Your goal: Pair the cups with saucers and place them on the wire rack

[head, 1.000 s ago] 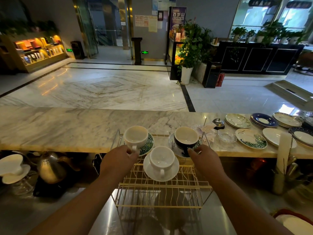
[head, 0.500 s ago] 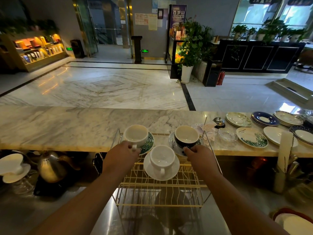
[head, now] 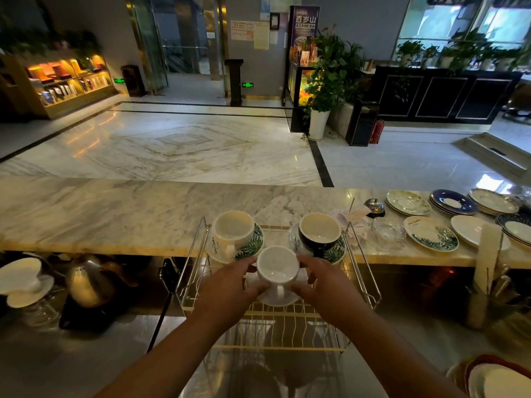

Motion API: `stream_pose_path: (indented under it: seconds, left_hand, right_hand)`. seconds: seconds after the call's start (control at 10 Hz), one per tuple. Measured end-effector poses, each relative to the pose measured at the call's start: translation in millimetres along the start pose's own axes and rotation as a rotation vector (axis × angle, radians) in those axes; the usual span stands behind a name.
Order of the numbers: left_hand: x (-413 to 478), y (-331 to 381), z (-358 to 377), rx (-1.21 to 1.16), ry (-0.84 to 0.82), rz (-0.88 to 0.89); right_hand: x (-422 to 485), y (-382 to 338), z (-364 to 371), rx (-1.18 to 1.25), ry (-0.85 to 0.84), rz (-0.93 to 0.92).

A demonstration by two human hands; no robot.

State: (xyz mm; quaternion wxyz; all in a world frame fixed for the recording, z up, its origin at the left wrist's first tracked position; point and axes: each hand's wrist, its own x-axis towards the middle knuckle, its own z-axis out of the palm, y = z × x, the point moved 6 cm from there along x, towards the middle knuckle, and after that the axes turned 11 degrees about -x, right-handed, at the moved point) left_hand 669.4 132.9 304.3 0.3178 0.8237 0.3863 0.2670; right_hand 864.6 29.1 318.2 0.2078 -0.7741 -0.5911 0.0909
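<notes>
Behind the marble counter (head: pixel 115 214), our left hand (head: pixel 232 285) and right hand (head: pixel 324 282) clasp the white cup (head: pixel 277 268) between them on its saucer (head: pixel 283 300), near-centre on the wire rack (head: pixel 287 326), handle facing us.

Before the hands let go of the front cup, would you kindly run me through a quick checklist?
1. Front white cup upright on its white saucer: ok.
2. Saucer fully seated on the wire rack: cannot tell, hands hide its edges.
3. Left hand and right hand on either side of the saucer: ok.
4. Left rear cup on leaf saucer: ok.
5. Black cup on its saucer: ok.
</notes>
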Motion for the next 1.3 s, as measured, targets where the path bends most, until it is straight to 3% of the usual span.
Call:
stream_pose_path:
  seconds: [0.2,0.3,0.4,1.0,1.3]
  left_hand:
    - [-7,-3,-1,0.041,0.040,0.025]
    - [-20,-12,1,0.142,0.001,0.057]
    - [-33,-24,9,0.267,-0.088,0.103]
    - [-51,-18,18,0.372,-0.211,0.059]
    - [-76,4,-2,0.381,-0.268,-0.062]
  right_hand:
    - [-9,3,-2,-0.064,0.086,0.018]
    - [-25,9,8,-0.198,0.064,0.003]
    - [-44,15,33,-0.342,-0.087,-0.092]
    - [-48,10,35,-0.376,-0.163,-0.066]
    - [-56,2,17,-0.362,-0.120,-0.104]
